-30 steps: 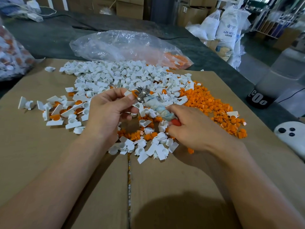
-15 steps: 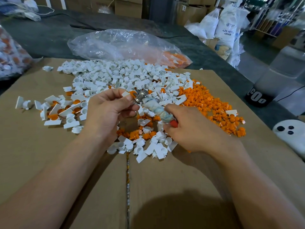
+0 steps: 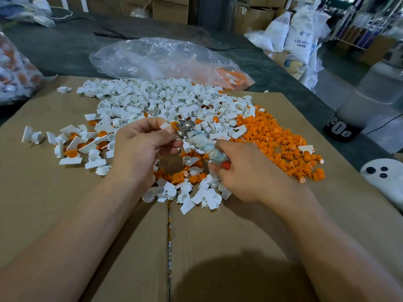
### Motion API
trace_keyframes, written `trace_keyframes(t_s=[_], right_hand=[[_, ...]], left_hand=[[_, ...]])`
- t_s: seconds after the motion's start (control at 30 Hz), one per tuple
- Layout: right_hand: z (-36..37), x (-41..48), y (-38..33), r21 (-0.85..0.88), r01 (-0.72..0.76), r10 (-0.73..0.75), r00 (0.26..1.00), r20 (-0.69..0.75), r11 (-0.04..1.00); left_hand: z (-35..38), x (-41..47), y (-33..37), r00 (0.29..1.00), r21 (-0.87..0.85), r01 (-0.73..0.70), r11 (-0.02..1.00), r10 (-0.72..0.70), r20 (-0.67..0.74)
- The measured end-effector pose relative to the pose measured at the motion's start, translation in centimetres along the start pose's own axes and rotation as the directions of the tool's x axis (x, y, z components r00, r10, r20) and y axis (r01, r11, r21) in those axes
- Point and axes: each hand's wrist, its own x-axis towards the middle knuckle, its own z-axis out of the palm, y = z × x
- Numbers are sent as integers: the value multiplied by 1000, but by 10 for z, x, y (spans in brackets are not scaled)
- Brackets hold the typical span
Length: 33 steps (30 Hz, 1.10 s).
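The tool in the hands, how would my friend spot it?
Look at the brown cardboard strewn with white parts and orange parts. Over its middle, the right hand grips the tool. Only it is long, wrapped in pale cloth, with a shiny metal tip and red end.

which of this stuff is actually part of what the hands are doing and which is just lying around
In the job: left hand pinching a white piece; right hand gripping the wrapped tool; pile of white parts; pile of orange parts.
Lying about: clear plastic bag; white sacks; white device with black buttons.
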Motion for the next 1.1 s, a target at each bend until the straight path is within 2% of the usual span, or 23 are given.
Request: trace_keyframes(t_s=[0.5,0.87,1.1], right_hand=[[9,2,1,-74,38,-44,995,-89,997],[5,5,7,-18,48,-50,992,-120,999],[-6,14,35,63,-102,115,955,-273,993]], left_hand=[[-2,-1,3,1000,-24,-3,1000,2,-20],[0,-2,5,999,1,30,1000,-30,-27],[2,-1,5,989,9,133,991,-132,-66]])
